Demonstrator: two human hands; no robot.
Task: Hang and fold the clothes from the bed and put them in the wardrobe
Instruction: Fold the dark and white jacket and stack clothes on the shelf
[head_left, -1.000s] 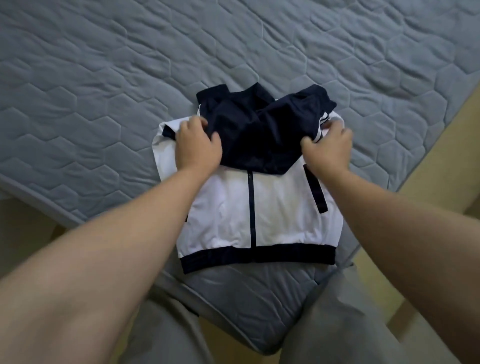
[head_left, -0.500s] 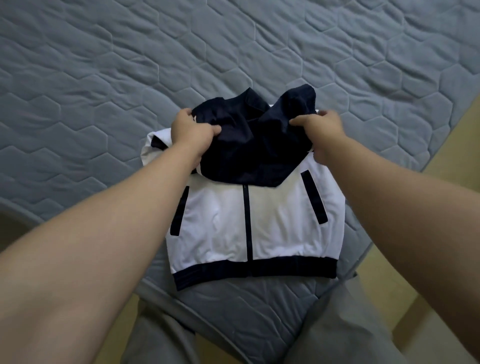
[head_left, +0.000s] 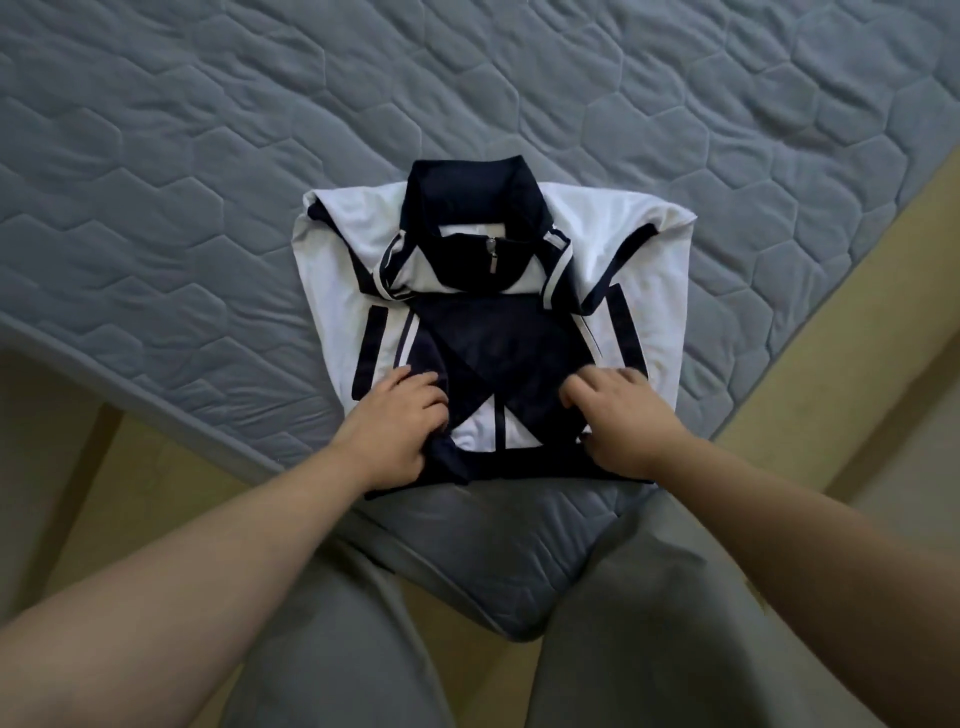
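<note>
A white and navy zip-up track jacket (head_left: 493, 332) lies front-up on the near corner of a grey-blue quilted mattress (head_left: 208, 182) with a hexagon stitch pattern. Its navy stand-up collar (head_left: 472, 192) points away from the viewer, and a small metal zip pull (head_left: 491, 254) hangs just below it. Both navy sleeves are folded down and cross over the chest. The left hand (head_left: 397, 423) grips the end of one sleeve beside the navy hem band (head_left: 519, 470), fingers curled round the cloth. The right hand (head_left: 621, 418), set apart from it, curls its fingers onto the other sleeve, thumb tucked at the hem. The person's grey trousers (head_left: 649, 623) fill the bottom of the view, above a tan floor (head_left: 156, 467).
</note>
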